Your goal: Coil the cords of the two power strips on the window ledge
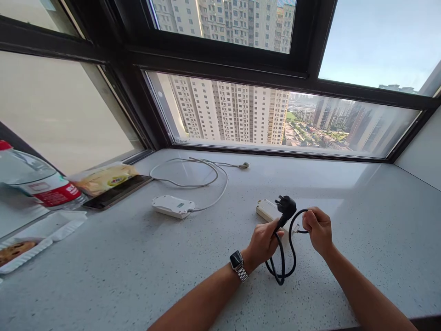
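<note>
A black power cord [283, 257] hangs in loops between my two hands. My left hand [262, 242], with a watch on its wrist, is closed around the cord just below its black plug [285, 207], whose prongs point up and left. Pinched in my right hand [319, 227] is another stretch of the same cord. Behind my left hand lies a white power strip [267, 210], partly hidden by the hand and plug; the black cord runs to its right end.
To the left lies a second white power strip [173, 207] with its white cord [225, 184] looped toward the window. Farther left are a dark phone [117, 192], a snack packet [106, 177], a bottle [51, 184] and a tray [65, 227] with a cookie. Window frames border the speckled counter [155, 271].
</note>
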{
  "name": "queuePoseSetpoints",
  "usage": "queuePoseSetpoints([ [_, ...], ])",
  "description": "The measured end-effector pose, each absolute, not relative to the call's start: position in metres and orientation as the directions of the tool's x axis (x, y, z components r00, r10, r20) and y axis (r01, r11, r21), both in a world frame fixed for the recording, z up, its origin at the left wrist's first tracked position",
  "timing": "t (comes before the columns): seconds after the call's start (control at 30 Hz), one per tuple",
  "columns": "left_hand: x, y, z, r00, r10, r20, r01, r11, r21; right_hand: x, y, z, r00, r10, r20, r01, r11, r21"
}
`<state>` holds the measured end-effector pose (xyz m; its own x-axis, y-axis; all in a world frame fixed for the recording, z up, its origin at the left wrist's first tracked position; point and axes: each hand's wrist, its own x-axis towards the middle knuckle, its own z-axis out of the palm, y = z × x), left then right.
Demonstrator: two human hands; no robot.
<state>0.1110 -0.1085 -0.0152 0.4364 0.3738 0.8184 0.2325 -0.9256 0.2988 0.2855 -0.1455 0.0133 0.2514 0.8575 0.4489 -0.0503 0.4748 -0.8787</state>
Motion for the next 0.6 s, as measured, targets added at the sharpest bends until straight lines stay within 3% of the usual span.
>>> queuePoseSetpoints([
  [0.27, 0.1122, -0.1080, -0.0057, 0.637, 0.174, 0.751, 0.262, -0.965, 0.001, 0.2925, -0.1484, 0.0144, 0.082, 0.913, 0.400, -0.069, 0.405, -0.912],
  [0.4, 0.1130, -0.1069, -0.0086, 0.603, 0.199, 0.773, 0.308, -0.952, 0.006, 0.2923, -0.1474, 0.0144, 0.052, 0.922, 0.384, -0.057, 0.387, -0.920],
  [0.6, 0.1084, -0.1092, -0.0108, 0.492, 0.191, 0.850, 0.272, -0.960, 0.058, 0.2852, -0.1429, 0.0089, 0.068, 0.927, 0.369, 0.094, 0.362, -0.927],
])
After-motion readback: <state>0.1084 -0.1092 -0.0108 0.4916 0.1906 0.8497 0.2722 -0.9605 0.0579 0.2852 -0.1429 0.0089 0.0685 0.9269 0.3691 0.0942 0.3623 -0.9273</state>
